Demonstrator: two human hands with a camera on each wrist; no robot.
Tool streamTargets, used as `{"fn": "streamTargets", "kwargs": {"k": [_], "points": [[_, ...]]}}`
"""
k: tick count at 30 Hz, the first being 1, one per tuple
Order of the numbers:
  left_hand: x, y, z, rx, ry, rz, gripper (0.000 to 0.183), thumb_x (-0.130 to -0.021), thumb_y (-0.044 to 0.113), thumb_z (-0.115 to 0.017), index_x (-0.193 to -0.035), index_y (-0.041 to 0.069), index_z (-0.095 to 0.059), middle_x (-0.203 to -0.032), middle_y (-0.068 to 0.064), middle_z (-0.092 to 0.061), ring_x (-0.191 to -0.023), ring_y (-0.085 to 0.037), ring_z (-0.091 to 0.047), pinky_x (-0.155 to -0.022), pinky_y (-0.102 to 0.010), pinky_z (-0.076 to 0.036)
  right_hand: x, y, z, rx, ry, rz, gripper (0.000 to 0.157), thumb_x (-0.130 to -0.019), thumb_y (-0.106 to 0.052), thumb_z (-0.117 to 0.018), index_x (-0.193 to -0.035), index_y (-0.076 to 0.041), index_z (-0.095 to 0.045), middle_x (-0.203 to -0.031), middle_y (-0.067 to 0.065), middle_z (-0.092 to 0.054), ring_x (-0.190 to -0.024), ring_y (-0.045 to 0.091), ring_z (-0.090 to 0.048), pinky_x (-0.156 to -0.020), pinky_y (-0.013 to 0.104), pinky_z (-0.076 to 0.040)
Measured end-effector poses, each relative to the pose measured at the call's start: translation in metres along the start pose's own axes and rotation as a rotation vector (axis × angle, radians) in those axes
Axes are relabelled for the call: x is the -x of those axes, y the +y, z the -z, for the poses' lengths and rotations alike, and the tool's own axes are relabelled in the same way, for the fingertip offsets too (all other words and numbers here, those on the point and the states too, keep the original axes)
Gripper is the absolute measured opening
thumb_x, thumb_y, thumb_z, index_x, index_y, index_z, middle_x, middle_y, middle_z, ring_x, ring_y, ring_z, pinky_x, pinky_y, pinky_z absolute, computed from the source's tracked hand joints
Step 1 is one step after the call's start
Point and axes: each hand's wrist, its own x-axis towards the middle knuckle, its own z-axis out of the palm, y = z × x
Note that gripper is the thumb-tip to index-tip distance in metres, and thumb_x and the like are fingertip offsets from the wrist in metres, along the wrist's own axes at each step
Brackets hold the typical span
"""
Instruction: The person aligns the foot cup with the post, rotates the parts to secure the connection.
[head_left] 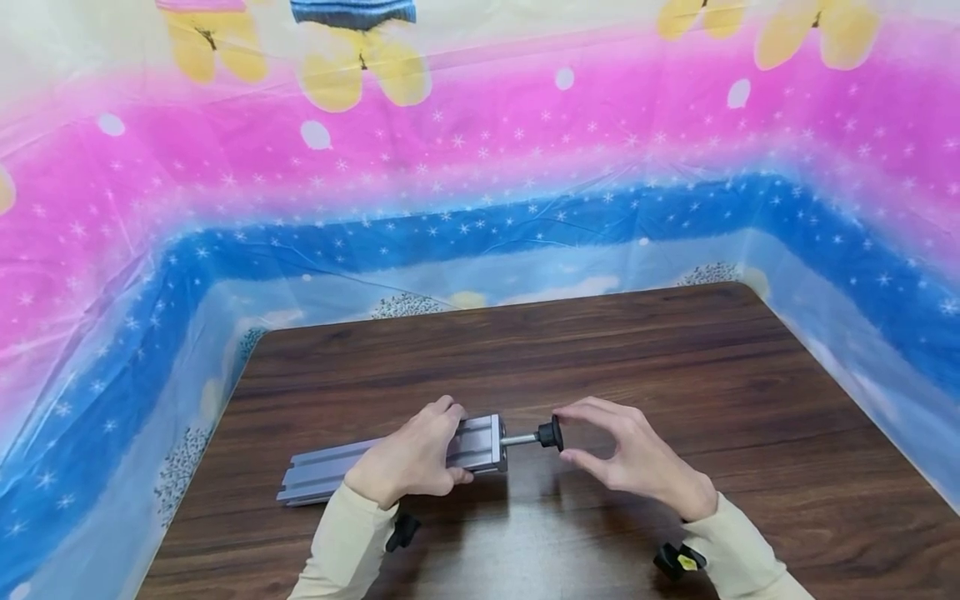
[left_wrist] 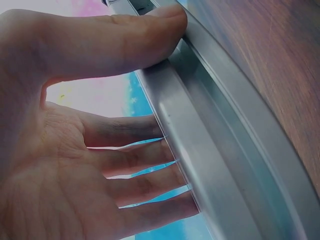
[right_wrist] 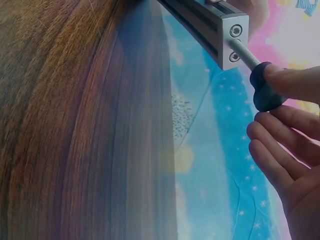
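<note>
A grey aluminium profile (head_left: 330, 468) with grooves along its length lies crosswise over the table. My left hand (head_left: 416, 450) grips it near its right end; in the left wrist view the thumb presses into a groove, with the fingers on the opposite side. An end plate (right_wrist: 228, 47) with two socket screws caps that end. From the plate sticks out a threaded rod (head_left: 520, 439) that carries a black knob (head_left: 551, 434). My right hand (head_left: 637, 454) pinches this knob between thumb and fingers; the other fingers are spread below it in the right wrist view.
The dark wood-grain table (head_left: 525, 350) has rounded far corners. A pink and blue patterned curtain (head_left: 465, 175) hangs close behind and along both sides. Black wrist camera mounts (head_left: 403, 532) show under both cream sleeves (head_left: 341, 546).
</note>
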Motion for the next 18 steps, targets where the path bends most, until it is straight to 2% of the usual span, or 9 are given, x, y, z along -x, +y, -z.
{"fn": "streamTargets", "kwargs": {"k": [4,12,18], "points": [[-0.0008,0.0002,0.0003,-0.001,-0.001,0.001,0.052,-0.073,0.017,-0.087,-0.110,-0.005,-0.060,-0.095,-0.007,-0.052,-0.079,-0.017,-0.047,-0.071,-0.032,-0.046,0.0000,0.0025,-0.0029,-0.012,0.002,-0.033,0.033,-0.088,-0.016,-0.079,-0.120,-0.014,-0.070,-0.110,-0.005,-0.072,-0.097,0.016,-0.071,-0.082,0.037,-0.058],[-0.0012,0.0010,0.0009,-0.003,-0.010,-0.003,0.051,-0.074,0.017,-0.087,-0.111,-0.005,-0.060,-0.095,-0.007,-0.051,-0.079,-0.017,-0.045,-0.070,-0.031,-0.044,-0.0040,0.0034,-0.0064,-0.022,-0.022,-0.114,0.004,-0.096,-0.020,-0.070,-0.096,-0.024,-0.072,-0.087,-0.016,-0.071,-0.079,-0.003,-0.065,-0.070,0.027,-0.056],[-0.0008,0.0010,0.0007,-0.003,-0.012,0.002,0.051,-0.074,0.016,-0.087,-0.111,-0.006,-0.059,-0.096,-0.008,-0.052,-0.079,-0.017,-0.046,-0.070,-0.031,-0.044,-0.0079,0.0034,-0.0075,-0.013,-0.055,-0.133,0.025,-0.100,-0.020,-0.063,-0.075,-0.024,-0.062,-0.068,-0.014,-0.060,-0.060,-0.004,-0.051,-0.056,0.026,-0.049]]}}
